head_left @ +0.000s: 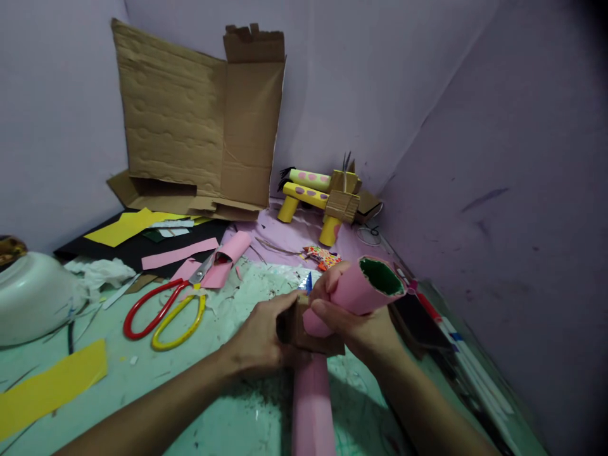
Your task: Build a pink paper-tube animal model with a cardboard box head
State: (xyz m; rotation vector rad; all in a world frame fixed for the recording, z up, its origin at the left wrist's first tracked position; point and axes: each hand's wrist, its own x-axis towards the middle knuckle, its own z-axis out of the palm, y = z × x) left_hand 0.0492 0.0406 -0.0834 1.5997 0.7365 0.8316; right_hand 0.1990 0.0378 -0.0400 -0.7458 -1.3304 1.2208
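My right hand is closed round a pink paper tube whose open end shows a dark green inside. The tube's lower end meets a small folded cardboard piece; whether it goes into it or only rests against it I cannot tell. That cardboard piece is gripped by my left hand, its fingers partly hidden. A longer pink tube runs from under the cardboard toward the bottom edge.
Scissors with red and yellow handles lie left, by pink paper scraps. A white bowl and yellow paper are farther left. Behind stand an opened cardboard box and yellow tube figures. Markers line the right.
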